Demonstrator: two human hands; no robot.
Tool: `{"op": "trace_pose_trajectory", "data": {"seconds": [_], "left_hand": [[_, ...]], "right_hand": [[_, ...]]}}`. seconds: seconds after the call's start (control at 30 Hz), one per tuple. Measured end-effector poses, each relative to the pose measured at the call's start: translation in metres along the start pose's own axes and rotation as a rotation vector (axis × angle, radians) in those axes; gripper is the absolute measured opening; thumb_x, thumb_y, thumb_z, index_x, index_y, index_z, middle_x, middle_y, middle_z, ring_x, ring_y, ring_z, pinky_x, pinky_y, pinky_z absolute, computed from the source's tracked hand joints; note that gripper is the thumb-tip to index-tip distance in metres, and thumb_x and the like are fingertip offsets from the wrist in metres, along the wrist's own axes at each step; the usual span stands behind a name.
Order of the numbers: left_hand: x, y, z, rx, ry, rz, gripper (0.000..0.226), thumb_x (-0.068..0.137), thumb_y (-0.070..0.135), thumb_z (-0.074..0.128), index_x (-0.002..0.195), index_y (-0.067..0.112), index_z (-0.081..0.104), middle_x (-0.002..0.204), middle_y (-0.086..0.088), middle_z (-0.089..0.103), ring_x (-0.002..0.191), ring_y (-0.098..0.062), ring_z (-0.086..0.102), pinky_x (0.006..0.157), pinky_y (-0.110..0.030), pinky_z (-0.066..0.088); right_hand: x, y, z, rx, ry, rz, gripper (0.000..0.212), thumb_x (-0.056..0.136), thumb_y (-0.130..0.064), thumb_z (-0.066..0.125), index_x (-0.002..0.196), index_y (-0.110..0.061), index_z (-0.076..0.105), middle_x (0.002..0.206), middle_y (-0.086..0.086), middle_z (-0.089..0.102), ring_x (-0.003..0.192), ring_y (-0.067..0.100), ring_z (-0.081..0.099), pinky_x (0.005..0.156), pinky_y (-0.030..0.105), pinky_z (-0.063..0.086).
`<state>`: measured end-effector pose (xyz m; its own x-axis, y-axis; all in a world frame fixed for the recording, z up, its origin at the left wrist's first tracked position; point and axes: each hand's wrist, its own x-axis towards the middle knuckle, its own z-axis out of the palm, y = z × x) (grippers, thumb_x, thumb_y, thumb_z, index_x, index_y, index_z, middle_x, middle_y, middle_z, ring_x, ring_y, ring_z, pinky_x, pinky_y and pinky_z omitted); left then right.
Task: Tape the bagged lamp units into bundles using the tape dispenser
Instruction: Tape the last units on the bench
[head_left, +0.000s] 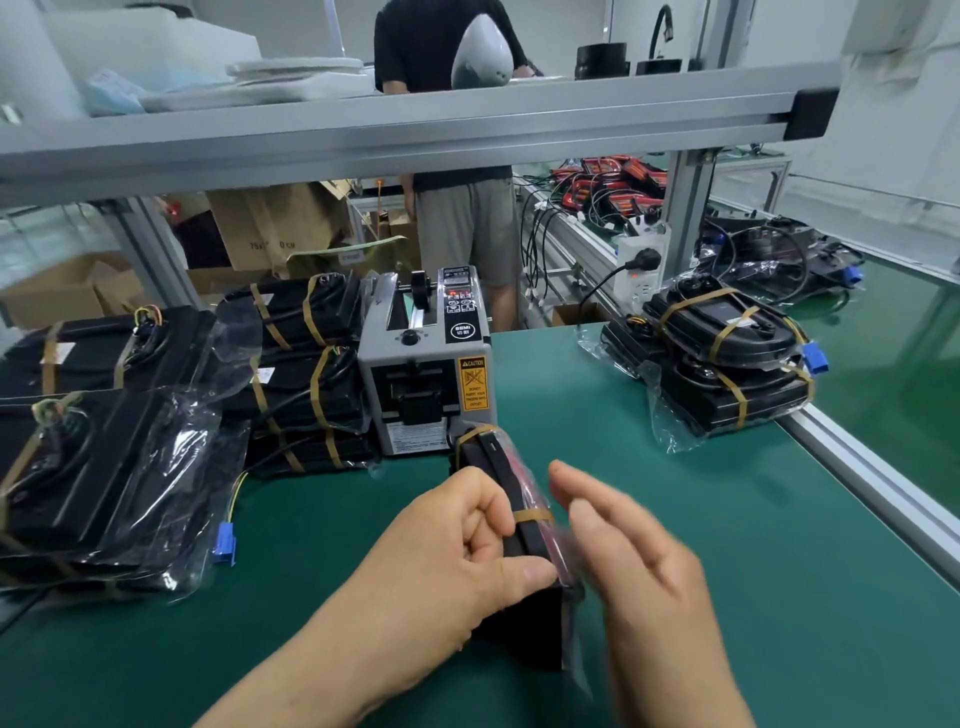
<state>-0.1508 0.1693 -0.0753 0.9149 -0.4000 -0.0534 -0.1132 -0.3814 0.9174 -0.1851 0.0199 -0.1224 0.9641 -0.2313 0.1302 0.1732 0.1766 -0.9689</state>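
Our left hand (457, 540) grips the black bagged lamp bundle (498, 467), with the fingers curled over its top edge and the thumb pressed against its near end. The bundle stands on its long edge on the green bench (727, 519), wrapped in clear plastic. Two brown tape bands (532, 515) cross it, one at the far end and one beside our knuckles. Its far end sits just in front of the grey tape dispenser (426, 374), which stands upright on the bench with a yellow caution label on its front.

Our right hand (634, 561) hovers just right of the bundle, fingers straight and loosely spread, holding nothing. It is blurred, and we cannot tell whether it touches the plastic.

Close beside the dispenser on its left we see a stack of taped black bundles (306, 374), each banded in brown tape. Nearer us, at the far left, lies a pile of black units in clear bags (104, 467), with a small blue connector (225, 543) on a thin wire at its right.

Towards the right edge of the bench sits another taped stack of bagged units (727, 358). Behind it a white power strip (641, 260) holds a black plug.

An aluminium shelf beam (415, 124) crosses the top of our view, and beyond it stands a person in grey shorts (462, 223)
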Motion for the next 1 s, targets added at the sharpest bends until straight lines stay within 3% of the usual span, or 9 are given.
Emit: {"op": "trace_pose_trajectory", "data": {"seconds": [0.07,0.17,0.27,0.37,0.5,0.6,0.7,0.87,1.0], "left_hand": [[0.001,0.0,0.0,-0.003,0.003,0.002,0.03,0.076,0.03,0.08,0.084,0.024,0.052,0.055,0.01,0.044,0.053,-0.011,0.038,0.057,-0.025,0.038],[0.0,0.002,0.001,0.021,0.015,0.004,0.03,0.079,0.025,0.079,0.088,0.018,0.051,0.055,0.012,0.043,0.051,-0.008,0.038,0.052,-0.017,0.037],[0.0,0.003,0.001,0.03,0.013,-0.006,0.03,0.079,0.026,0.079,0.088,0.018,0.052,0.055,0.012,0.042,0.051,-0.008,0.037,0.052,-0.016,0.036],[0.002,0.0,-0.002,0.021,-0.003,-0.016,0.029,0.078,0.026,0.08,0.085,0.022,0.052,0.053,0.012,0.044,0.05,-0.009,0.038,0.055,-0.02,0.038],[0.009,-0.002,-0.009,-0.056,-0.067,-0.031,0.025,0.063,0.042,0.079,0.075,0.033,0.059,0.054,0.011,0.051,0.05,-0.007,0.043,0.052,-0.016,0.039],[0.039,-0.013,-0.025,-0.387,0.241,-0.143,0.019,0.075,0.039,0.081,0.069,0.025,0.069,0.057,0.006,0.054,0.044,-0.006,0.042,0.045,-0.016,0.036],[0.087,-0.029,-0.046,-0.61,0.568,-0.347,0.016,0.095,0.025,0.064,0.084,0.014,0.069,0.063,0.004,0.062,0.042,-0.002,0.048,0.041,-0.015,0.037],[0.127,-0.041,-0.053,-0.793,0.62,-0.487,0.022,0.098,0.025,0.06,0.082,0.011,0.064,0.044,0.008,0.061,0.034,0.002,0.053,0.034,-0.011,0.037],[0.136,-0.037,-0.052,-0.879,0.657,-0.507,0.02,0.096,0.022,0.062,0.081,0.01,0.064,0.042,0.006,0.06,0.033,0.001,0.055,0.034,-0.01,0.038]], "right_hand": [[0.028,-0.019,-0.005,-0.232,-0.016,0.027,0.043,0.061,-0.05,0.076,0.099,-0.03,0.074,0.097,-0.019,0.075,0.093,-0.004,0.069,0.077,0.018,0.053],[0.069,-0.037,0.008,-0.623,-0.095,0.052,0.035,0.069,-0.046,0.082,0.091,-0.029,0.061,0.089,-0.01,0.069,0.084,0.008,0.067,0.074,0.028,0.054],[0.091,-0.035,0.027,-0.962,-0.192,0.009,0.037,0.072,-0.051,0.077,0.081,-0.026,0.05,0.082,-0.008,0.061,0.077,0.013,0.059,0.062,0.03,0.042],[0.098,-0.026,0.034,-1.162,-0.212,-0.081,0.03,0.091,-0.046,0.061,0.081,-0.022,0.046,0.086,-0.002,0.063,0.084,0.024,0.058,0.065,0.033,0.039],[0.099,-0.023,0.033,-1.238,-0.197,-0.138,0.022,0.102,-0.037,0.047,0.089,-0.018,0.045,0.094,0.006,0.065,0.089,0.033,0.06,0.066,0.034,0.039],[0.099,-0.024,0.03,-1.232,-0.208,-0.1,0.024,0.104,-0.036,0.042,0.092,-0.016,0.046,0.097,0.008,0.065,0.09,0.033,0.058,0.068,0.035,0.039],[0.098,-0.023,0.025,-1.174,-0.226,-0.076,0.025,0.105,-0.036,0.039,0.093,-0.015,0.048,0.093,0.005,0.062,0.087,0.03,0.056,0.072,0.037,0.045],[0.098,-0.02,0.022,-1.077,-0.23,-0.072,0.025,0.104,-0.035,0.04,0.089,-0.016,0.049,0.085,0.002,0.061,0.084,0.029,0.056,0.074,0.039,0.048],[0.101,-0.016,0.02,-1.043,-0.217,-0.083,0.025,0.103,-0.035,0.043,0.086,-0.017,0.049,0.082,0.001,0.061,0.082,0.029,0.056,0.074,0.04,0.048]]}}
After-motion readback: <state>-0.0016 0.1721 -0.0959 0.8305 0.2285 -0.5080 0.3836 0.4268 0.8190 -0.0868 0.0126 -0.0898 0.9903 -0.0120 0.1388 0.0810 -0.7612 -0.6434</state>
